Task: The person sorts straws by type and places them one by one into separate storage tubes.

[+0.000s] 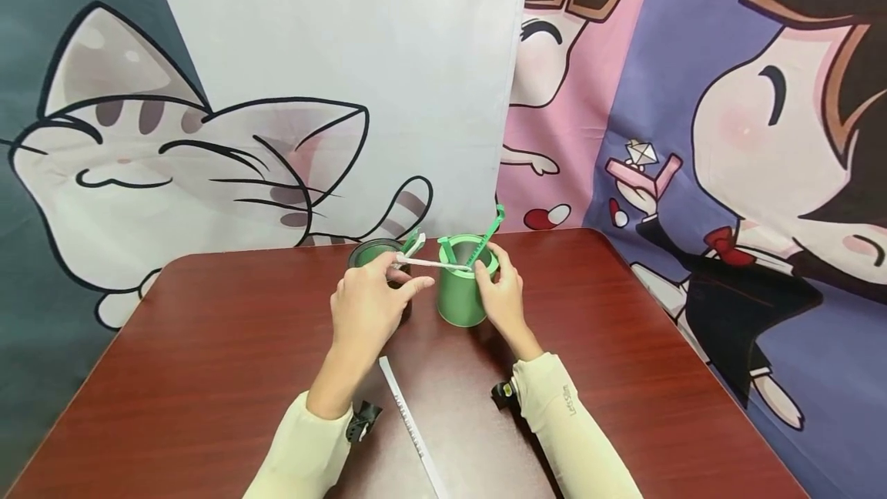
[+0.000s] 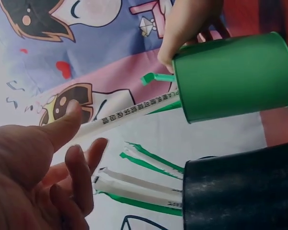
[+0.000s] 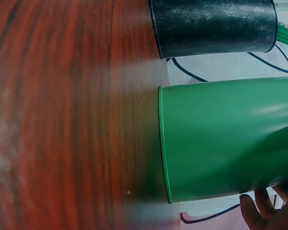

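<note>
My left hand (image 1: 367,303) holds a thin white wrapped straw (image 2: 139,108) with dark printing, its far end at the mouth of a green can (image 1: 460,299). At the can's right side my right hand (image 1: 502,291) grips it near the rim, thumb at the front. In the right wrist view, fingertips (image 3: 252,211) touch the can's wall. Green wrapped straws (image 1: 487,236) lean out of this can. Beside it, partly hidden behind my left hand, stands a dark can (image 2: 240,187) with several white and green straws (image 2: 139,189) in it.
Another white wrapped straw (image 1: 412,426) lies on the brown wooden table (image 1: 229,360) between my forearms. A cloth backdrop (image 1: 333,29) with cartoon figures hangs behind the table's far edge. Dark wrist straps (image 1: 363,422) sit on both sleeves.
</note>
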